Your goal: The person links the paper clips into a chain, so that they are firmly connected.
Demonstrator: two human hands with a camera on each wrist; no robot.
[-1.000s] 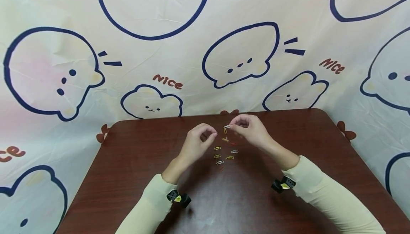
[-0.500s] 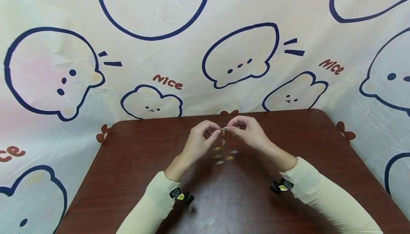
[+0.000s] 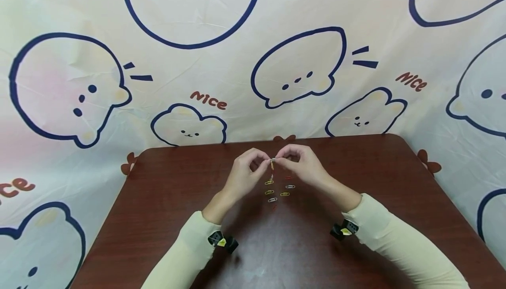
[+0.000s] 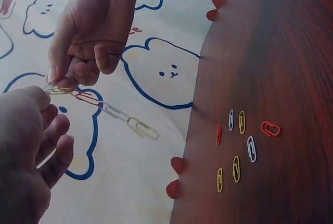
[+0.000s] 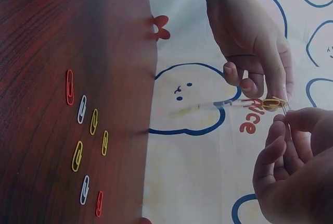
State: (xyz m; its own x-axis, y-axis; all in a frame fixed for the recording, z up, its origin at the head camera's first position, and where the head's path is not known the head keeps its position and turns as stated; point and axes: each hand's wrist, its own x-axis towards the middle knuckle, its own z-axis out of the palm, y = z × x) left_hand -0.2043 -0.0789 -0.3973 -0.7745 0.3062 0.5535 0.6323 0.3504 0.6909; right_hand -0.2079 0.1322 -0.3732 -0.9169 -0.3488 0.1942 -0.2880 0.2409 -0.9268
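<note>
Both hands meet above the far part of the table, pinching a white paper clip [image 3: 272, 160] between them. My left hand [image 3: 247, 170] has thumb and forefinger at its left end. My right hand [image 3: 306, 164] pinches the right end. From this clip hangs a chain of linked clips, clearest in the left wrist view: a yellow paper clip [image 4: 61, 91], a red paper clip [image 4: 87, 97], a white paper clip [image 4: 114, 111] and a yellow paper clip [image 4: 141, 128] at the bottom. Fingertips partly hide the pinched clip.
Several loose red, white and yellow paper clips lie on the dark brown table [image 3: 178, 192] below the hands, among them a red paper clip [image 4: 270, 128] and a white paper clip [image 5: 85, 190]. A printed cloth [image 3: 237, 74] hangs behind the table's far edge.
One second ago my left hand was apart from the chain, which hung from my right hand. The hands have come together, and the left fingers now pinch the white paper clip too.
</note>
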